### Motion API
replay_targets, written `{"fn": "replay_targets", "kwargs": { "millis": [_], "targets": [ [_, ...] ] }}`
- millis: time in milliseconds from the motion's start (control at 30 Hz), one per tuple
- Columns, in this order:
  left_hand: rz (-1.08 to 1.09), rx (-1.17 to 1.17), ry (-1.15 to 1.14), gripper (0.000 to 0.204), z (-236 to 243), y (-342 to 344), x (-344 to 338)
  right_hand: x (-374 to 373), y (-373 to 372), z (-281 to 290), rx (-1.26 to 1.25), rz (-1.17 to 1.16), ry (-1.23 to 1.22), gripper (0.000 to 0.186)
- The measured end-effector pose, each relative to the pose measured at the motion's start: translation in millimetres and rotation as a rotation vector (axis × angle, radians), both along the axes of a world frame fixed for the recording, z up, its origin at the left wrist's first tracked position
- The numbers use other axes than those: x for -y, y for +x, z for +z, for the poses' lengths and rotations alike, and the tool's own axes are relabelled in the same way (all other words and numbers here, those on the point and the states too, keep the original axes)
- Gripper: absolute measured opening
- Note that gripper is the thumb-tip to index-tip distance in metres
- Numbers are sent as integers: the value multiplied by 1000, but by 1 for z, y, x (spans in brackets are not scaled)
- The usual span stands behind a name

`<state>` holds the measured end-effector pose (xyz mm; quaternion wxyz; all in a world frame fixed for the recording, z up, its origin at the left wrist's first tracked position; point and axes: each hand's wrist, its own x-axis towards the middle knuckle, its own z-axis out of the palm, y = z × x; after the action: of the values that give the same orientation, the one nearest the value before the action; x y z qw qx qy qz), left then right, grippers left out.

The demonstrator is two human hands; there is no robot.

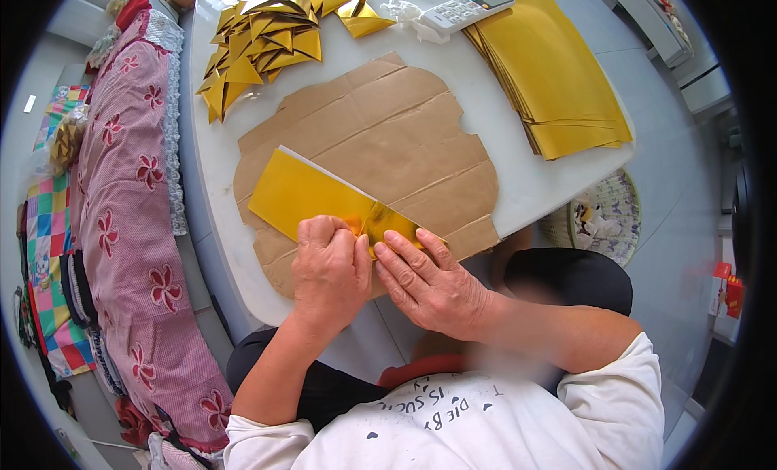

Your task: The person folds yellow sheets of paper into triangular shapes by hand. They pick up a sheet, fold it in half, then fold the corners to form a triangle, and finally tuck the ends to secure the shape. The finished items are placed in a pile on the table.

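A folded sheet of gold foil paper (312, 192) lies aslant on a brown cardboard sheet (405, 126), with a thin white edge along its upper side. My left hand (330, 268) is closed on the paper's near edge, its fingers curled and the thumb pressed down by a crease. Just right of it, my right hand (429, 282) lies flat over the paper's right end, fingers stretched out and slightly apart. That end is partly hidden beneath the fingers.
The white table (218, 163) carries a pile of folded gold paper pieces (267, 37) at the far left. A stack of flat gold sheets (558, 74) lies far right, beside a white remote control (465, 10) and crumpled tissue (413, 19). A patterned waste basket (619, 219) stands below the right edge.
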<state>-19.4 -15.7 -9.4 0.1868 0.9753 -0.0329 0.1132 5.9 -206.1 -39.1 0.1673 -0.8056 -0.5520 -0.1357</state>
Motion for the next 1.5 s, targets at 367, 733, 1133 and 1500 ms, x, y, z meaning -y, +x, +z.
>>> {"fn": "replay_targets", "kwargs": {
  "millis": [367,733,1133,1500],
  "targets": [
    [-5,105,62,13,-4,3,4,-3,1,-1,51,-18,37,34],
    [-89,153,227,50,-10,-1,5,-6,3,0,73,-22,46,32],
    [-101,121,286,48,-6,2,5,20,9,9,107,-46,28,32],
    [-72,101,290,49,-7,1,6,46,6,15,159,-187,-67,52]
  ]
}}
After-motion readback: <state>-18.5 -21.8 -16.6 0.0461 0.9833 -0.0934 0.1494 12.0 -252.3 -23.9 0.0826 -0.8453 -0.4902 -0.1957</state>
